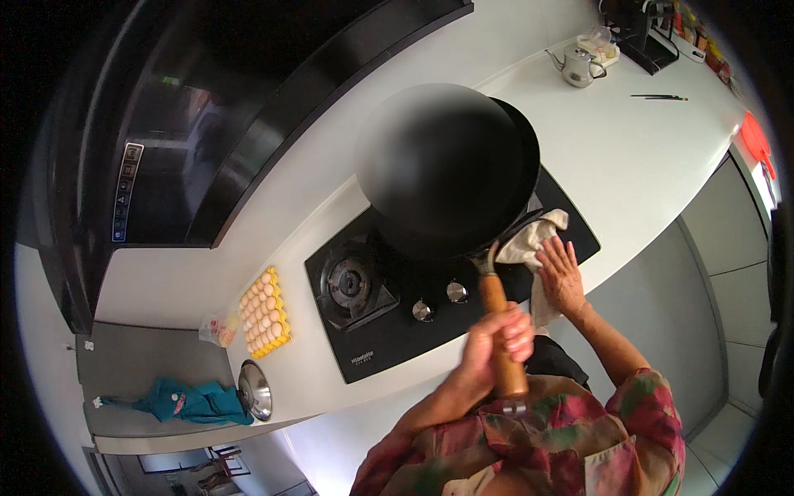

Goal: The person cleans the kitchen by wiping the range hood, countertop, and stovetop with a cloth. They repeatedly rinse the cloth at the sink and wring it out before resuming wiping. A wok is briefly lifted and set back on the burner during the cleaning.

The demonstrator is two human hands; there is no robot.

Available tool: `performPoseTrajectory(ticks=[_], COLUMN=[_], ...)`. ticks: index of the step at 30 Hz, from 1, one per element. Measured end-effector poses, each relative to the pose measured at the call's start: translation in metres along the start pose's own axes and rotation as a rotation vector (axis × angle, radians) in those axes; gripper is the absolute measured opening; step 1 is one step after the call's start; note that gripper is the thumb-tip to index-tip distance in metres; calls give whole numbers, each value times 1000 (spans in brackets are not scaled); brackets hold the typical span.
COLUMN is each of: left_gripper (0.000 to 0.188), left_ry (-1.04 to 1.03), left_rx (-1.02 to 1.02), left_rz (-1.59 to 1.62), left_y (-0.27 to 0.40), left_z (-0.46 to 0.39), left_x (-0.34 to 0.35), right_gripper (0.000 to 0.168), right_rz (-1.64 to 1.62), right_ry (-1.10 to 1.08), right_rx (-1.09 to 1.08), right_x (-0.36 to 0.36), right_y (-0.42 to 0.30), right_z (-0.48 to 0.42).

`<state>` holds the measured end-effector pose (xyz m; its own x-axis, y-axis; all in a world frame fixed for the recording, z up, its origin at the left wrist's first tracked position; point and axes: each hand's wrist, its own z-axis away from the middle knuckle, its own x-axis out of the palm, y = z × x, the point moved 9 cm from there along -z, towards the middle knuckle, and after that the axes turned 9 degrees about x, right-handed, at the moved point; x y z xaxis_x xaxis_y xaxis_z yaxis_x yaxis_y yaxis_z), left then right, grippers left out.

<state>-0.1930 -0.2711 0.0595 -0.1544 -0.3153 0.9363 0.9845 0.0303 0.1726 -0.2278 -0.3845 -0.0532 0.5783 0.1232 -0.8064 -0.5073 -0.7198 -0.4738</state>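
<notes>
My left hand [499,338] is wrapped around the wooden handle [494,294] of a large black wok [528,152]. The wok is over the right side of a black glass gas hob [384,338]; much of its bowl looks blurred. To the right of the handle, my right hand [561,276] lies with straightened fingers on a pale cloth [524,243]. Part of this cloth hangs down under the palm, and whether the fingers grip it is hidden. Two metal knobs [457,291] sit left of the handle.
The left burner [349,282] has a pan support. Left of the hob are a yellow tray of eggs [263,313], a plastic bag [218,328], a metal lid [255,389] and a teal cloth item [192,400]. A metal teapot [578,67] and chopsticks [659,97] are on the counter at far right. A dark range hood [298,80] overhangs.
</notes>
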Motion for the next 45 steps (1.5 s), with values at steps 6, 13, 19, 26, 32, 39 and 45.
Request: performPoseTrajectory(ticks=[6,13,19,26,32,39,45], left_gripper=[16,14,13,12,13,14,16], left_ry=[-94,29,219,258,243,333,365], left_rx=[7,237,386,534,624,680,694], left_rz=[48,-139,-209,-114,49,158,163], left_y=[44,89,112,120,114,102,97], left_z=[70,160,191,183,166,162,161], left_x=[-12,-53,-85,-101,-100,-105,-111], right_gripper=[32,36,39,41,20,13,16], right_rz=[99,206,221,460,146,-53,-51], right_ry=[74,14,-114,-249,-267,-712,-894], right_rx=[107,133,80,-115,-18,13,-496], right_x=[-6,17,57,107,151,256,300], right_y=[30,62,113,83,55,-33,-186], right_z=[-10,-61,-145,-273,-361,-371,-269])
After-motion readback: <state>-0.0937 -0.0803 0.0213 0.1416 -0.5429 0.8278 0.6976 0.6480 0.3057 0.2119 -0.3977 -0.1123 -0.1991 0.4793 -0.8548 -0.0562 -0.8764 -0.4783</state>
